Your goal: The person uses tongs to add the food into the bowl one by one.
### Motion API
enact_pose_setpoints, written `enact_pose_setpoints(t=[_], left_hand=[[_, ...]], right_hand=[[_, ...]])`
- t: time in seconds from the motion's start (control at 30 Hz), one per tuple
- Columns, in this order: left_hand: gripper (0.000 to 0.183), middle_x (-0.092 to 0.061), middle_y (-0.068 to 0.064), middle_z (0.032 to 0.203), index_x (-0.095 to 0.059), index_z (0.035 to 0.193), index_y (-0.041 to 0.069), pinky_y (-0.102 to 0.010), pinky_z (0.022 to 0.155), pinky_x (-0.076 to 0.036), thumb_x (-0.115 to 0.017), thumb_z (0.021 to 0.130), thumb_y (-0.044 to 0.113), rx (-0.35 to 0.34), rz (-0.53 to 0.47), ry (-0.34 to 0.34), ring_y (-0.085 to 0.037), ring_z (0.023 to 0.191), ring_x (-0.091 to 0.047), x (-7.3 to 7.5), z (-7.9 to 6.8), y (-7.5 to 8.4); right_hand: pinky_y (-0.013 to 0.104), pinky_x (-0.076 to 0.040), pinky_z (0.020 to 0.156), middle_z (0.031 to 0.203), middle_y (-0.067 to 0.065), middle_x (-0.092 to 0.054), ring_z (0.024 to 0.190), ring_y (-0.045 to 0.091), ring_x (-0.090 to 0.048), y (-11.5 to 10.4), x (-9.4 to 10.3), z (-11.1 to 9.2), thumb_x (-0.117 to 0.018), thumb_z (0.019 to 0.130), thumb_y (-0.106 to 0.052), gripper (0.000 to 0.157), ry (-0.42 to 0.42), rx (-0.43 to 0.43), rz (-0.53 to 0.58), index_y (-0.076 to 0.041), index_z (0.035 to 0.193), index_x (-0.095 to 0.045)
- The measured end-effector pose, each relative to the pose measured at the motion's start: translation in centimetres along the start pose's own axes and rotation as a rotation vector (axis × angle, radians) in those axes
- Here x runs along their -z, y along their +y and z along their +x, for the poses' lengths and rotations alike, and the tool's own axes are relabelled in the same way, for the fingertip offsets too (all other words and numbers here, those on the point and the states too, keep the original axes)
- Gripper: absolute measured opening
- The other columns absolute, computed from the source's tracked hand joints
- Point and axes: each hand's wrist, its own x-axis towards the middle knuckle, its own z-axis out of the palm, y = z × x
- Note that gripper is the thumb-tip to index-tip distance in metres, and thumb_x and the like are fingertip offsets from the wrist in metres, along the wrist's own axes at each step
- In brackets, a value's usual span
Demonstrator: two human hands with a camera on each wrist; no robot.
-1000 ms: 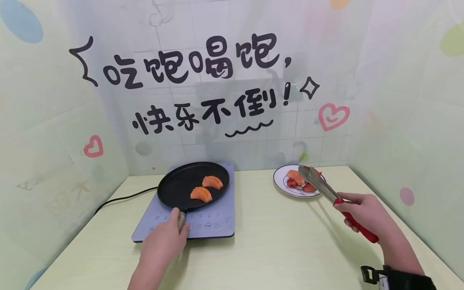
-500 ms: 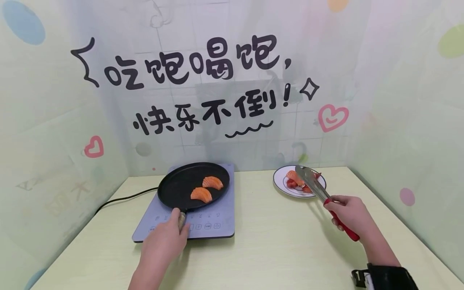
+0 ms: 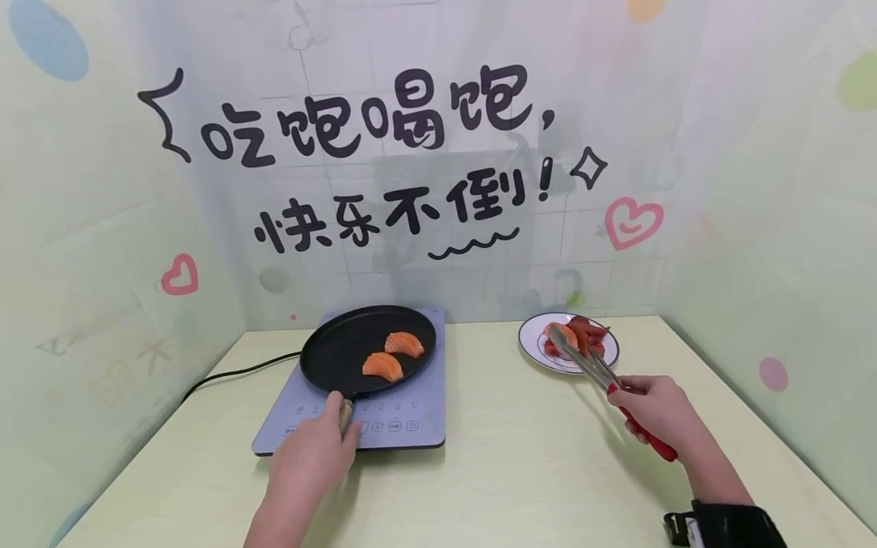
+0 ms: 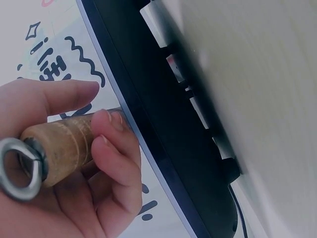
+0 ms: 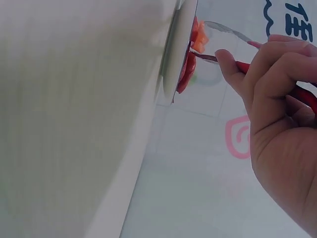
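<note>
My left hand (image 3: 311,457) grips the wooden handle (image 4: 62,144) of a flat black frying pan (image 3: 336,354), with a metal ring at the handle's end. Two orange salmon slices (image 3: 382,367) lie in the right part of the pan. At the right, my right hand (image 3: 658,411) holds metal tongs (image 3: 592,365) by their red grips. The tongs' two arms stand apart, their tips over a white, blue-rimmed plate (image 3: 533,335). One tip overlaps a salmon slice (image 3: 567,333) there; dark red pieces (image 3: 591,326) lie beside it.
The pan sits on a grey-blue induction cooktop (image 3: 428,426), whose black cord (image 3: 240,371) runs left. Patterned curtain walls with black lettering (image 3: 411,209) enclose the pale table (image 3: 493,457) at the back and both sides.
My right hand has moved left with the tongs. Their tips have lowered toward the salmon on the plate and their arms have spread. The left hand and pan have stayed put.
</note>
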Motion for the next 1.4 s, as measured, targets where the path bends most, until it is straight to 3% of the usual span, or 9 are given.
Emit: enact_pose_setpoints(t=[0.23,0.4,0.77,1.03,1.4], left_hand=[[0.041,-0.051,-0.007,0.061,-0.04,0.125,0.012,-0.034,0.043,-0.034,-0.055,0.096,0.037,0.0,-0.003,-0.002,-0.021,0.05,-0.048,0.1,-0.1,0.1],[0.041,-0.051,-0.007,0.06,-0.04,0.125,0.012,-0.033,0.043,-0.034,-0.055,0.096,0.037,0.005,-0.007,-0.004,-0.021,0.049,-0.048,0.0,-0.1,0.1],[0.041,-0.052,-0.007,0.062,-0.04,0.125,0.012,-0.033,0.043,-0.034,-0.055,0.096,0.037,0.011,-0.006,-0.008,-0.021,0.05,-0.048,0.0,0.0,0.2],[0.045,-0.053,-0.009,0.065,-0.039,0.128,0.011,-0.034,0.044,-0.035,-0.055,0.096,0.038,0.025,0.003,-0.012,-0.022,0.051,-0.048,-0.1,0.0,0.1],[0.041,-0.052,-0.008,0.063,-0.04,0.126,0.012,-0.034,0.043,-0.035,-0.055,0.096,0.037,0.022,0.002,-0.005,-0.022,0.051,-0.048,0.1,-0.1,0.3]], right_hand=[[0.03,-0.045,0.046,0.064,0.008,-0.057,0.049,0.016,-0.053,0.2,-0.7,0.4,-0.064,0.091,-0.026,0.042,-0.017,-0.017,-0.087,0.005,0.119,-0.057],[0.029,-0.043,0.044,0.057,0.005,-0.053,0.046,0.014,-0.05,0.2,-1.1,0.6,-0.059,0.094,-0.023,0.03,-0.023,-0.013,-0.059,0.003,0.109,-0.061],[0.028,-0.043,0.044,0.062,0.007,-0.055,0.047,0.013,-0.048,-0.2,-1.1,0.2,-0.052,0.097,-0.015,0.027,-0.038,0.001,-0.011,0.007,0.107,-0.063],[0.028,-0.047,0.047,0.084,0.012,-0.067,0.052,0.015,-0.054,-0.4,-1.2,0.1,-0.049,0.099,-0.013,0.031,-0.041,0.003,0.005,0.013,0.115,-0.056],[0.029,-0.045,0.047,0.079,0.012,-0.064,0.05,0.015,-0.051,-1.0,-1.5,-0.1,-0.046,0.1,-0.012,0.029,-0.045,-0.008,0.006,0.014,0.111,-0.054]])
